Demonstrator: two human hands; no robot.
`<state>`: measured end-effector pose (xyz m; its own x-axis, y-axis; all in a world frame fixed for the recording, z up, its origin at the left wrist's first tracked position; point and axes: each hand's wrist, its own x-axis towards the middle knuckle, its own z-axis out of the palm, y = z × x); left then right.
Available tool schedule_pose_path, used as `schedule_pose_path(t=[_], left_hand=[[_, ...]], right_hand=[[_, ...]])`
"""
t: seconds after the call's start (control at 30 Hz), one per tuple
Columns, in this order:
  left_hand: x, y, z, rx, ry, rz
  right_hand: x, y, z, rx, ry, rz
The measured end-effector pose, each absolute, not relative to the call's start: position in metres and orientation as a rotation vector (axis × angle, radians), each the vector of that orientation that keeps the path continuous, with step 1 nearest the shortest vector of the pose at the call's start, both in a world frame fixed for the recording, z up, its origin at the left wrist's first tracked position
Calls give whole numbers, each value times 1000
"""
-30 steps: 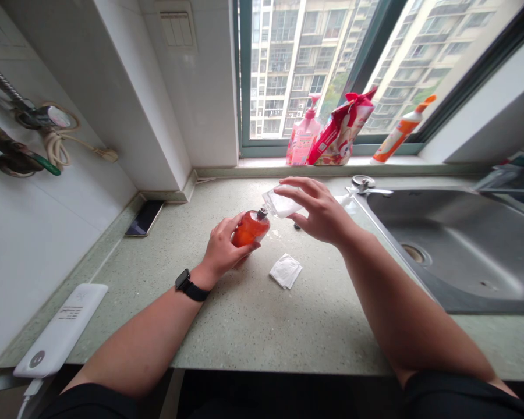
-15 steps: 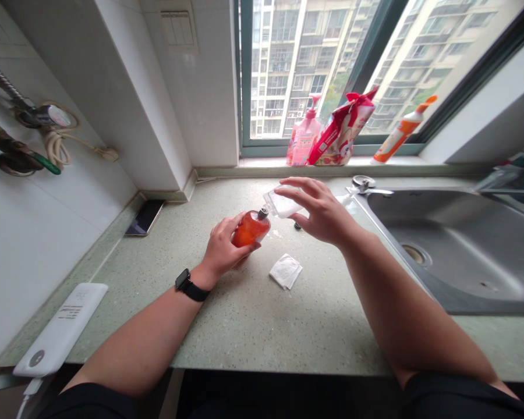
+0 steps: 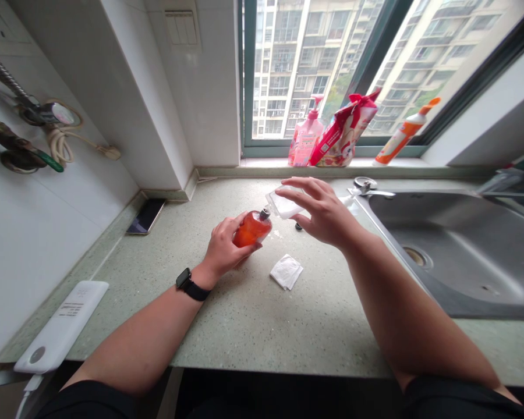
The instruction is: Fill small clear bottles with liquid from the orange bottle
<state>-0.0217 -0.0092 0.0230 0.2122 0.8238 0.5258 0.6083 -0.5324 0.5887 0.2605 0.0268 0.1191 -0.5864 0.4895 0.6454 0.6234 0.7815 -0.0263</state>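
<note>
An orange-red bottle with a black neck is gripped by my left hand, its top tilted to the right. My right hand holds a clear bottle tipped on its side, its mouth right at the neck of the orange-red one. Whether the two mouths touch I cannot tell. Beneath my right hand's fingertips a small black cap lies on the counter. A folded white tissue rests nearer to me, and small wet-looking spots show above it.
A phone and a white power bank with a cable lie on the countertop at left. The steel sink is at right. On the sill stand a pink pump bottle, a red bag and an orange-white bottle.
The view has shifted very slightly. Both hands keep their hold on the two bottles, with almost no change in pose.
</note>
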Motion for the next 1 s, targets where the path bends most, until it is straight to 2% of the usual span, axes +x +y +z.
schedule_pose_path(t=[1.0], left_hand=[[-22,-10,25,2240,1360,1190]], right_hand=[[258,21,122,-864,-2334,-272]])
